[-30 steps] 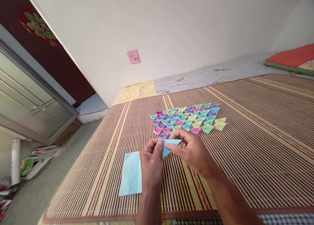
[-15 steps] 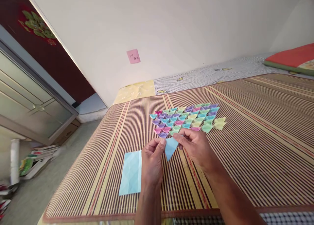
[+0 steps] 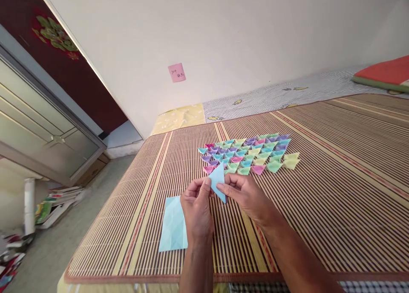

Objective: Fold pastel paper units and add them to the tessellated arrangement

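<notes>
A small piece of folded light-blue paper [image 3: 218,177], shaped like a triangle, is held up between both hands. My left hand [image 3: 198,201] pinches its left corner between thumb and fingers. On the other side, my right hand [image 3: 244,195] grips the right edge, thumb in front. A larger creased light-blue sheet [image 3: 173,225] lies flat on the mat, partly covered by my left hand. Just beyond the hands, rows of small folded paper pieces [image 3: 254,152] in purple, blue, green, pink and yellow are laid out.
The striped bamboo mat [image 3: 128,207] covers the bed. A pink note [image 3: 177,72] is stuck on the white wall. At the far right lies a folded red and green quilt [image 3: 383,75]. Papers and a white roll [image 3: 29,205] stand on the floor at left, by a glass-panelled door [image 3: 47,122].
The blue folded paper has been turned so that one point faces up instead of down. My right hand has moved lower along its right edge. The view has shifted slightly.
</notes>
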The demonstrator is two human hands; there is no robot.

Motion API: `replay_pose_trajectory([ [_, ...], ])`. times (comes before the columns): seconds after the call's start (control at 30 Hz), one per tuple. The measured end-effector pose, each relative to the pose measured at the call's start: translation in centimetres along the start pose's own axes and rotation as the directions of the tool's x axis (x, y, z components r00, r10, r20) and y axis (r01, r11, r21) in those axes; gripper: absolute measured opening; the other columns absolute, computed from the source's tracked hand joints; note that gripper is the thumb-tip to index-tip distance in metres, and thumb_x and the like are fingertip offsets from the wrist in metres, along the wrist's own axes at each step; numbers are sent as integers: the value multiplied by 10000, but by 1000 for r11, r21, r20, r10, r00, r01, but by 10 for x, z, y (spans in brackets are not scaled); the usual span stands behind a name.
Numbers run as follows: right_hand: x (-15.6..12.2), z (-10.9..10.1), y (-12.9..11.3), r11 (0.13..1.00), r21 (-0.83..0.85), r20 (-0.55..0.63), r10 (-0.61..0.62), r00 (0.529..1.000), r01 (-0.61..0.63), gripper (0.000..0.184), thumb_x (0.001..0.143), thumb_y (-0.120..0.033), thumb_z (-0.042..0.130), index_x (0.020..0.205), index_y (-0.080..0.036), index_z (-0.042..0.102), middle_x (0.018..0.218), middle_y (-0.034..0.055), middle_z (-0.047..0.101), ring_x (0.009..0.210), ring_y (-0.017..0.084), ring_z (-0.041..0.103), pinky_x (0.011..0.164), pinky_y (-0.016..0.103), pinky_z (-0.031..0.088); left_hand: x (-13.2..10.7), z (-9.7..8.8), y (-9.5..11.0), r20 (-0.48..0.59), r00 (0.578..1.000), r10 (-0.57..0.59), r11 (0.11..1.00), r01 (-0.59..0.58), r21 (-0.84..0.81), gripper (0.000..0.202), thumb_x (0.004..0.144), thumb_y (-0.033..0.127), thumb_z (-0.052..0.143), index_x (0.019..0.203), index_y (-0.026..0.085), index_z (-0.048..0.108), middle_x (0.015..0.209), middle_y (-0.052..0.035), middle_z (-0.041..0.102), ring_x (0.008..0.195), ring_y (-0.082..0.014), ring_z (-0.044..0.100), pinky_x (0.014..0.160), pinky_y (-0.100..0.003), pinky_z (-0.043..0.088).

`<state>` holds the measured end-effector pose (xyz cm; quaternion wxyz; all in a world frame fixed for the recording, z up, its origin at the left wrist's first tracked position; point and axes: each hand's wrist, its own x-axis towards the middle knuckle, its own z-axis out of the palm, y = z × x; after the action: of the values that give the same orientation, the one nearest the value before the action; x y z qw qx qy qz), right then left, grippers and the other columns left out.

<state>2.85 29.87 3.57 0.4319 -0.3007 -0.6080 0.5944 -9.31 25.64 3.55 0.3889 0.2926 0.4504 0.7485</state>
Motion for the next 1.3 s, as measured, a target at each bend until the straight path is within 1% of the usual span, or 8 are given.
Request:
replay_pose_trajectory([
  [0.27,-3,2,1,999,13,164,35,986,-37,348,849,-451,732,669,-188,591,639,0,605,616,143,557,616,288,443,3,-2,5,-9,995,-97,979,94,-178,309,632,359,934,660,148,710,547,35,568,515,-76,510,515,-182,445],
  [0.47,-3,5,3,979,-182,40,-87,995,93,341,839,-334,722,618,-208,495,603,-49,461,594,121,420,577,279,331,10,-7,3,12,971,-240,926,232,-296,351,516,289,991,670,123,723,568,36,595,511,-45,504,498,-140,436],
  [0.63,-2,-8,-1,962,-258,56,-79,995,91,196,797,-297,765,730,-196,610,711,-19,601,694,149,538,658,283,419,13,-10,2,46,942,-332,895,330,-301,387,460,271,1012,673,107,735,577,14,634,510,-47,540,487,-131,464],
  [0.77,-1,-16,-6,972,-211,-7,-110,994,106,184,865,-377,707,838,-198,675,764,-2,643,710,155,572,671,287,449,9,-5,2,13,949,-314,913,306,-272,415,460,312,1018,714,115,756,630,-4,680,559,-69,602,518,-140,512],
  [0.93,0,-14,-5,965,-232,-78,-140,987,119,207,859,-314,681,698,-204,610,656,-22,571,627,141,515,606,275,416,3,4,-1,3,962,-272,936,265,-230,397,502,333,1003,733,116,764,683,-9,698,582,-75,617,521,-147,522],
  [1.13,-1,-10,-7,950,-271,-149,-201,968,156,205,847,-282,674,682,-211,574,644,-27,537,630,143,487,604,276,393,-3,3,-6,-31,999,-30,998,32,60,261,722,366,894,819,149,785,773,-16,725,608,-95,647,585,-196,551],
  [1.2,-2,-11,-8,955,-255,-125,-186,974,150,202,856,-293,668,700,-210,571,659,-28,529,630,139,474,596,274,378,-4,3,-5,-44,999,-16,998,19,59,250,732,363,889,825,154,788,770,-16,726,621,-97,652,599,-195,555],
  [1.3,-1,-12,-6,961,-250,-7,-127,992,121,275,893,-342,645,678,-207,540,645,-34,490,608,132,437,569,272,342,-3,6,-2,-67,994,-92,992,85,-92,303,621,358,951,753,145,780,708,-5,701,603,-91,633,561,-178,554],
])
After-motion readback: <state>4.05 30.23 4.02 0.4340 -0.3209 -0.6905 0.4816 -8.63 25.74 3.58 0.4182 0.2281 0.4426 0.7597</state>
